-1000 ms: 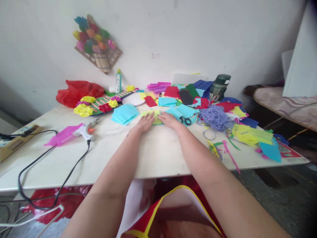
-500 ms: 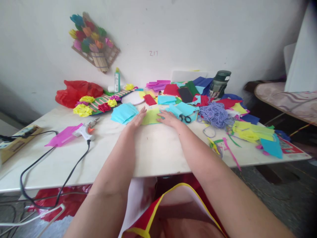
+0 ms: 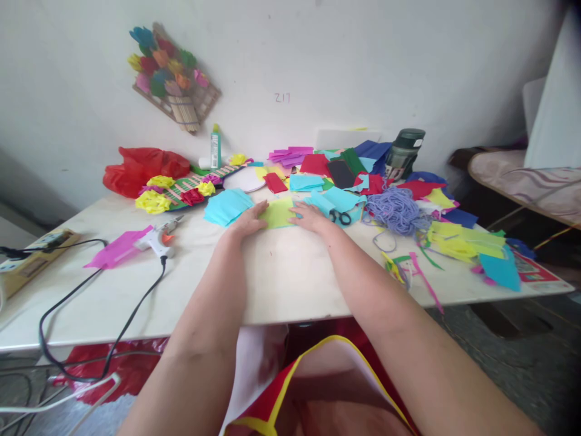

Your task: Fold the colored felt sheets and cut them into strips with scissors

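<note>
A light green paper sheet (image 3: 279, 213) lies flat on the white table (image 3: 281, 278) in front of me. My left hand (image 3: 247, 221) rests flat at the sheet's left edge, fingers stretched out. My right hand (image 3: 311, 218) lies flat on its right edge, fingers spread. Neither hand holds anything. A stack of cyan paper squares (image 3: 227, 206) sits just left of my left hand. Black-handled scissors (image 3: 339, 217) lie just right of my right hand.
A glue gun (image 3: 158, 238) with a black cord (image 3: 113, 303) lies at the left beside pink paper (image 3: 115, 249). Purple yarn (image 3: 396, 211), a dark green jar (image 3: 403, 155), a glue bottle (image 3: 215, 148), a red bag (image 3: 143, 166) and heaps of coloured paper (image 3: 458, 242) crowd the back and right.
My hands have slid apart from the middle of the green sheet to its left and right edges, uncovering it. The left hand has drawn slightly toward me.
</note>
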{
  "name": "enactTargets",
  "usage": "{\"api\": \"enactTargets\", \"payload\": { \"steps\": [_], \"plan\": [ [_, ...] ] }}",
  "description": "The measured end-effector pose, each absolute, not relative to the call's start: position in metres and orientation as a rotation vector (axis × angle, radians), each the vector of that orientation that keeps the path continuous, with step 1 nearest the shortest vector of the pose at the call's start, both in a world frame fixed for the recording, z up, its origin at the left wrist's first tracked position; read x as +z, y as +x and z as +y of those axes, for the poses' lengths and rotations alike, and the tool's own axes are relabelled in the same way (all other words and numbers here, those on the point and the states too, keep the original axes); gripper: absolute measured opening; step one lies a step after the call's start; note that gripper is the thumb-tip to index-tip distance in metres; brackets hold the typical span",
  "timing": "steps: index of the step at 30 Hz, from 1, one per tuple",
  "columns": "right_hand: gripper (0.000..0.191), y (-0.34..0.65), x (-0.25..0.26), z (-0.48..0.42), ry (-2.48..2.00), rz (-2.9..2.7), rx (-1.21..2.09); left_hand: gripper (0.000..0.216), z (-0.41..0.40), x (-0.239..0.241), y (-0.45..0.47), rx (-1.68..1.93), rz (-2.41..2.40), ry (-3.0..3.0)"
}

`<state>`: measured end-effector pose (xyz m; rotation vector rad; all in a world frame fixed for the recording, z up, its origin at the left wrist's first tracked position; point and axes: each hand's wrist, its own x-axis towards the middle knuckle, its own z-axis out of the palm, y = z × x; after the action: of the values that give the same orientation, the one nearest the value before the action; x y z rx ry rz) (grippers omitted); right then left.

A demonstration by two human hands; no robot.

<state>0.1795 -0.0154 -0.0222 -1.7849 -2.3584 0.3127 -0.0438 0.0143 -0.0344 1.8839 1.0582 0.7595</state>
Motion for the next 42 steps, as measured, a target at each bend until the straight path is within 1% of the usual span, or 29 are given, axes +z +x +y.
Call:
{"api": "enactTargets", "payload": {
  "steps": [8, 12, 16, 21, 27, 36, 42],
  "plan": [
    [0.059, 0.18, -0.023, -0.015, -1.774, -2.36, 0.304, 0.085, 0.011, -0.032, -0.046, 0.673, 1.122, 2.033],
    [0.057, 0.18, -0.026, -0.013, -1.782, -2.359, 0.289, 0.076, 0.003, -0.025, -0.041, 0.603, 1.287, 2.2],
    [0.057, 0.179, -0.026, -0.012, -1.78, -2.357, 0.285, 0.066, -0.006, -0.013, -0.028, 0.444, 1.5, 2.448],
    [0.055, 0.177, -0.023, -0.015, -1.762, -2.368, 0.253, 0.061, -0.016, -0.009, -0.002, 0.318, 1.399, 2.696],
    [0.052, 0.178, -0.027, -0.014, -1.746, -2.362, 0.243, 0.066, -0.023, -0.021, 0.014, 0.111, 1.4, 2.622],
    [0.048, 0.181, -0.025, -0.012, -1.769, -2.34, 0.299, 0.063, -0.023, -0.021, 0.013, 0.039, 1.367, 2.659],
    [0.049, 0.181, -0.024, -0.017, -1.849, -2.334, 0.231, 0.058, -0.027, -0.015, 0.015, 0.025, 1.384, 2.628]
  ]
}}
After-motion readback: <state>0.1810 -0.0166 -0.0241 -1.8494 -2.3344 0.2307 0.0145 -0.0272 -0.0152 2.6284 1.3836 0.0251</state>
